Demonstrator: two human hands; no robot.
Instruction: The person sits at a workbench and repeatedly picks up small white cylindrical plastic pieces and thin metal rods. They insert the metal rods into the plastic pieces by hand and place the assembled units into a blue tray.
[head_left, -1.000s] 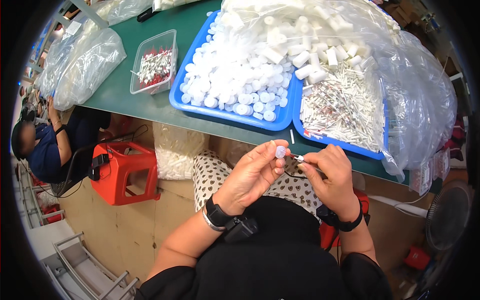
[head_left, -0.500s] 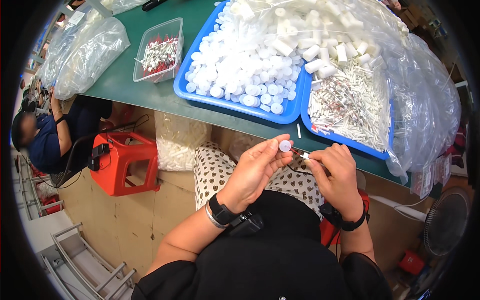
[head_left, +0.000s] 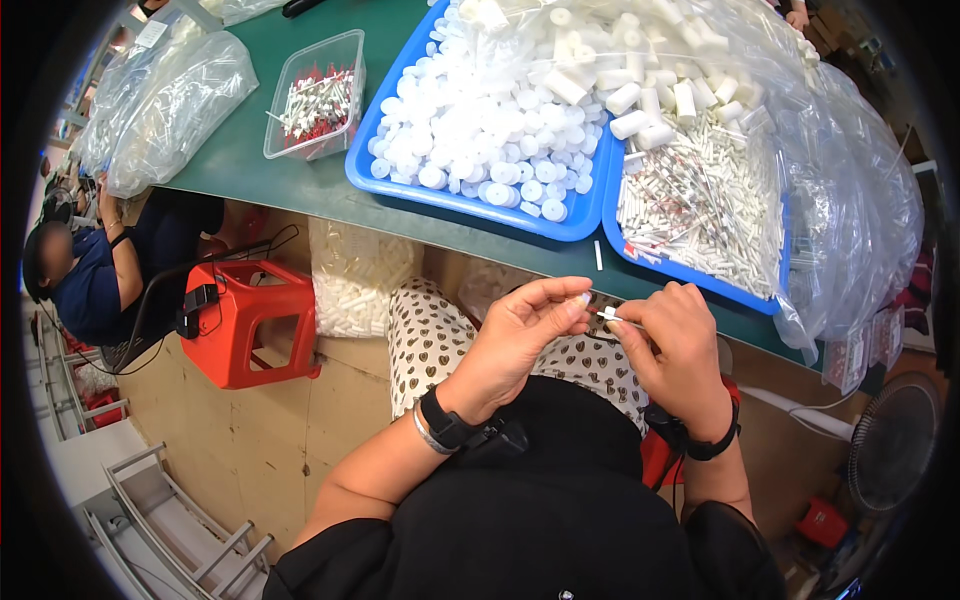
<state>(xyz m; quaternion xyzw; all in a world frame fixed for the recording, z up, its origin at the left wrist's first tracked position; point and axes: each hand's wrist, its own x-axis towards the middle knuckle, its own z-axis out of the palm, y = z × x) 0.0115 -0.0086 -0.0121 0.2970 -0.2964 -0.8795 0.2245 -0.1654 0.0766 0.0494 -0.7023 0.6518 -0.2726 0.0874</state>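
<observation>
Above my lap, just off the table's front edge, both hands work close together. My left hand (head_left: 515,345) pinches a small white plastic disc (head_left: 585,299), seen nearly edge-on and partly covered by the fingers. My right hand (head_left: 675,345) grips a small white stick-like piece (head_left: 608,314) between thumb and forefinger; a thin reddish tip points from it toward the disc. Whether tip and disc touch I cannot tell. Beyond my left hand, a blue tray (head_left: 560,231) holds a heap of similar discs. Beside it, a second blue tray (head_left: 700,283) holds many thin white sticks and thicker white foam cylinders (head_left: 685,103).
A clear plastic box (head_left: 290,152) of red-and-white pieces stands on the green table (head_left: 265,200). One loose white stick (head_left: 598,256) lies by the trays. Plastic bags (head_left: 850,200) drape the right side. Left are a red stool (head_left: 250,325) and a seated person (head_left: 90,280); a fan (head_left: 893,440) stands right.
My left hand has turned the disc from facing up to nearly edge-on, toward the piece in my right hand. My right hand has barely moved.
</observation>
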